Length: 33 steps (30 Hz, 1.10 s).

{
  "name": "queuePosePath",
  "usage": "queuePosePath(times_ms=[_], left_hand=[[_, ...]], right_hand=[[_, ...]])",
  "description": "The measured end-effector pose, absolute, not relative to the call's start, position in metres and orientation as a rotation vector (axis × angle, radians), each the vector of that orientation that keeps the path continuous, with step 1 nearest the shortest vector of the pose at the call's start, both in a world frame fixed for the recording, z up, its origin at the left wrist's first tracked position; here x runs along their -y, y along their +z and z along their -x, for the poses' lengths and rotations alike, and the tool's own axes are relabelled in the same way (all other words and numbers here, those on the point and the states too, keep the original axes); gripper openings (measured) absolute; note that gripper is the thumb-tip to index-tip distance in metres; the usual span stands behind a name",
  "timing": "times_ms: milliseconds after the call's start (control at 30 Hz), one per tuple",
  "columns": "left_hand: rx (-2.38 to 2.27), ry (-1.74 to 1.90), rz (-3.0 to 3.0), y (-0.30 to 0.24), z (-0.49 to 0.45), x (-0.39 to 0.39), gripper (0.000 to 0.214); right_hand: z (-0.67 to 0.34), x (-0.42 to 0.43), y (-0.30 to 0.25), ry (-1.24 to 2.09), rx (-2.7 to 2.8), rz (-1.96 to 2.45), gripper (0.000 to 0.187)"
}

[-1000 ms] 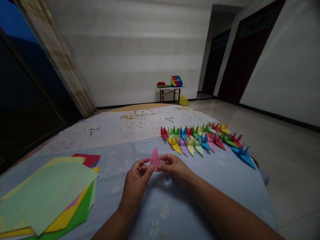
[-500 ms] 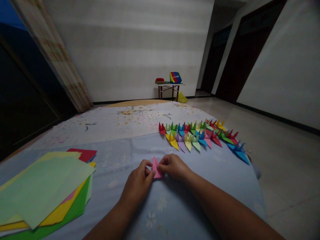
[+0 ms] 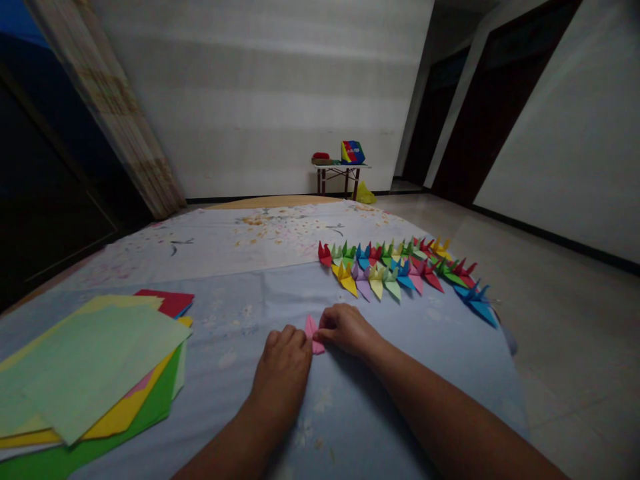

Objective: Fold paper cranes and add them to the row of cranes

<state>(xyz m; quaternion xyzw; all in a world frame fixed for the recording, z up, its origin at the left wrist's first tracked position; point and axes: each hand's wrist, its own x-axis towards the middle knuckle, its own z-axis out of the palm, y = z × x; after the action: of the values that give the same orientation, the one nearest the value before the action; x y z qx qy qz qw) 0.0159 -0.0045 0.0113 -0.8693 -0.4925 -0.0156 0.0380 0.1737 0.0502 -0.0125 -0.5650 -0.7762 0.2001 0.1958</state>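
Note:
A small folded pink paper piece point(image 3: 312, 331) lies low on the light blue floral cloth point(image 3: 440, 347) between my hands. My left hand point(image 3: 283, 367) rests knuckles up with its fingers curled down onto the pink piece's left side. My right hand point(image 3: 347, 329) pinches the piece's right edge with closed fingertips. Only a small pink tip shows between the two hands; the rest of the paper is hidden under the fingers.
A stack of coloured paper sheets point(image 3: 85, 367), pale green on top, lies at the left. Several folded paper cranes point(image 3: 400, 270) in many colours sit in rows beyond my right hand. A small table point(image 3: 340, 177) with items stands by the far wall. Tiled floor lies at the right.
The pink piece, held upright above the cloth a second ago, has come down onto the cloth. My left hand turned palm down and now presses on it.

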Motion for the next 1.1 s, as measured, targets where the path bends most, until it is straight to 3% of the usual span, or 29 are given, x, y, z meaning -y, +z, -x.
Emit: queuePosePath(times_ms=[267,600,1100], left_hand=[[1.444,0.082,2.698,0.01,-0.018,0.018,0.04],[1.439,0.122,2.79,0.019,-0.013,0.014,0.043],[1.5,0.173,2.754,0.015,-0.016,0.021,0.048]], right_hand=[[-0.174,-0.05,-0.008,0.584,2.175,1.583,0.021],[-0.164,-0.06,-0.012,0.451,2.166,1.727,0.044],[-0.158,-0.084,-0.01,0.416,2.096,1.762,0.036]])
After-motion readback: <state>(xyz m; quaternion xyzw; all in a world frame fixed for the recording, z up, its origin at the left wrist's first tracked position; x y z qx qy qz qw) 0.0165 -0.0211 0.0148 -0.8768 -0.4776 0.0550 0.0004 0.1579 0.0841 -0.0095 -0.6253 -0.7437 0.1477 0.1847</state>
